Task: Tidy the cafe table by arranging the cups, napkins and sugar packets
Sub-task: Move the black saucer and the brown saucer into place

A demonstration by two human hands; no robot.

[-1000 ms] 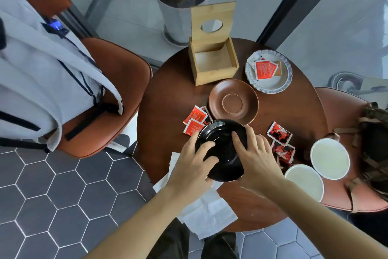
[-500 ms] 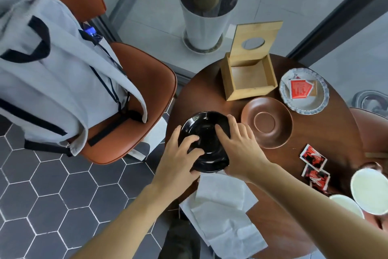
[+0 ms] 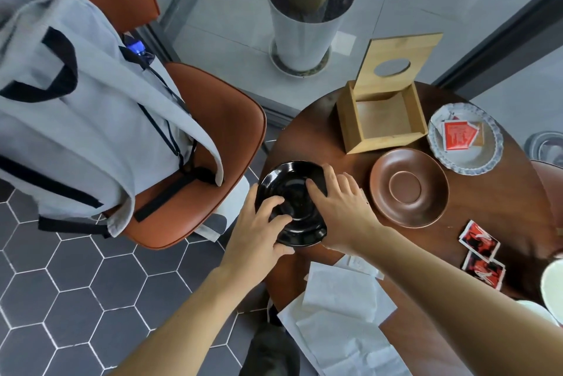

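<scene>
A black saucer (image 3: pixel 291 190) sits at the left edge of the round wooden table (image 3: pixel 493 241). My left hand (image 3: pixel 259 229) grips its near left rim and my right hand (image 3: pixel 341 208) grips its right side. A brown saucer (image 3: pixel 409 188) lies to the right. White napkins (image 3: pixel 341 314) are strewn on the near edge. Red sugar packets (image 3: pixel 479 241) lie at the right, and more sugar packets (image 3: pixel 458 135) rest in a white scalloped dish (image 3: pixel 466 159). An open, empty wooden napkin box (image 3: pixel 384 116) stands at the back. A white cup (image 3: pixel 553 290) shows at the right edge.
An orange chair (image 3: pixel 213 138) with a grey backpack (image 3: pixel 76 107) stands left of the table. A white planter (image 3: pixel 304 25) is on the floor behind. Dark hexagonal tiles (image 3: pixel 76 299) cover the near floor.
Both hands have carried the black saucer from the table's near middle over to its left edge. The head camera has turned left with it, so the cups slid toward the right edge.
</scene>
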